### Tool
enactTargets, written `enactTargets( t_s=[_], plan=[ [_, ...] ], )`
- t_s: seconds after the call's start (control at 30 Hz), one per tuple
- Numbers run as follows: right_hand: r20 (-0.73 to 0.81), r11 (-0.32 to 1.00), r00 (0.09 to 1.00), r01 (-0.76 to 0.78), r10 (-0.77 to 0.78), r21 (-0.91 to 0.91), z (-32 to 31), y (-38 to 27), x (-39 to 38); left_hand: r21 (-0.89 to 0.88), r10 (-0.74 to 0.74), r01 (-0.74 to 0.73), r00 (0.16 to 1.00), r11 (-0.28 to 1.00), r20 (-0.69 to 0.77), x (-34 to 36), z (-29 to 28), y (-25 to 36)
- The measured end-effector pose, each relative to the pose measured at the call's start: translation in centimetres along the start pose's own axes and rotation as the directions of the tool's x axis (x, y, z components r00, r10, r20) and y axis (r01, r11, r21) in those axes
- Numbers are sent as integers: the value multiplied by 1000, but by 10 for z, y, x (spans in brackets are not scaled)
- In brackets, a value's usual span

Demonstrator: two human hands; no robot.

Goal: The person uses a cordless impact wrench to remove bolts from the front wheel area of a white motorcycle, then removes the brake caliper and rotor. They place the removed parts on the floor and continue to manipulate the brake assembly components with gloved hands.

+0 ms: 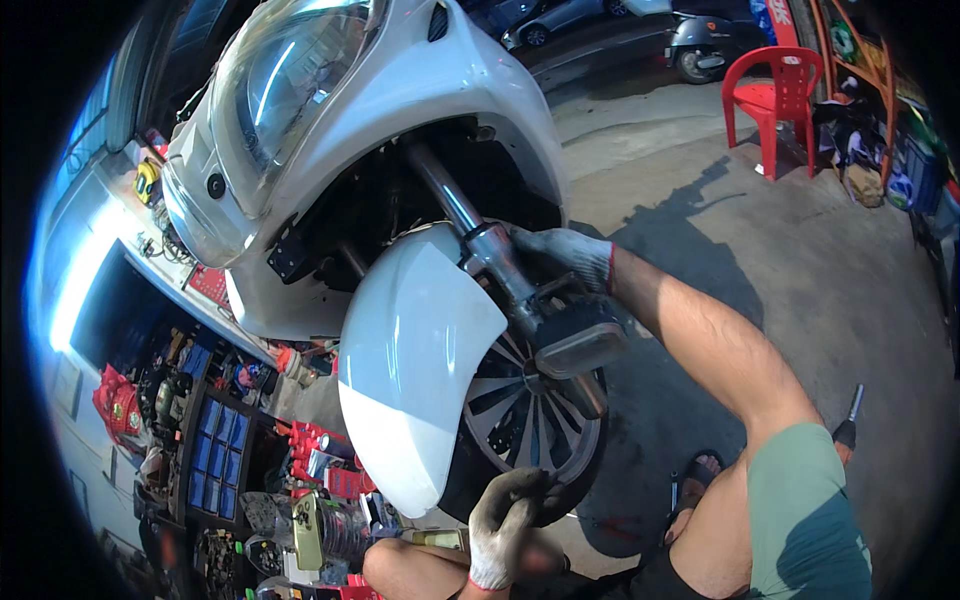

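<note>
My gloved right hand [567,253] grips the chrome front fork [496,262] of a white scooter [473,75], its fingertips partly hidden. A glossy white mudguard [410,350] covers the front wheel [538,425] beside the fork, whose lower part has a dark metal caliper-like housing [578,340]. My gloved left hand [505,520] is low in front of the dark tyre, fingers curled; whatever they hold, if anything, is too dark to make out.
Cluttered tools and parts [320,460] fill the left, with a blue-drawer organiser [218,450]. A red plastic chair [775,100], a shelf rack [885,90] and a parked scooter [700,50] stand behind at right. A long metal tool [855,410] lies right of my arm.
</note>
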State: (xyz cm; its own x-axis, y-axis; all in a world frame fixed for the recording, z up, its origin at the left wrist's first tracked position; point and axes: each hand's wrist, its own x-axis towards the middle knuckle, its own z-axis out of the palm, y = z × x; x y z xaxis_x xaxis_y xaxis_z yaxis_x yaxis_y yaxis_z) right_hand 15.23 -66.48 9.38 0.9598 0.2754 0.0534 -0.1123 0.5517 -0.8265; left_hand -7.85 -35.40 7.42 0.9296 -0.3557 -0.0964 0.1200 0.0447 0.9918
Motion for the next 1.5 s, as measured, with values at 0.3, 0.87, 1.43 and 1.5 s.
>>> enactTargets(
  t_s=[0.3, 0.87, 1.43, 1.5],
  plan=[
    [107, 980, 994, 16, -38, 201, -22, 22, 7, -1, 75, -75, 997, 997, 33, -6, -34, -11],
    [198, 963, 979, -9, -47, 269, -5, 23, -8, -6, 43, -43, 998, 999, 41, -7, -26, 3],
    [219, 959, 967, 65, -128, 277, -6, 32, 9, -35, 32, -30, 998, 999, 63, -9, -36, -7],
    [239, 954, 956, 100, -171, 282, -7, 33, 14, -44, 20, -16, 995, 999, 100, -8, -35, -2]
  ],
)
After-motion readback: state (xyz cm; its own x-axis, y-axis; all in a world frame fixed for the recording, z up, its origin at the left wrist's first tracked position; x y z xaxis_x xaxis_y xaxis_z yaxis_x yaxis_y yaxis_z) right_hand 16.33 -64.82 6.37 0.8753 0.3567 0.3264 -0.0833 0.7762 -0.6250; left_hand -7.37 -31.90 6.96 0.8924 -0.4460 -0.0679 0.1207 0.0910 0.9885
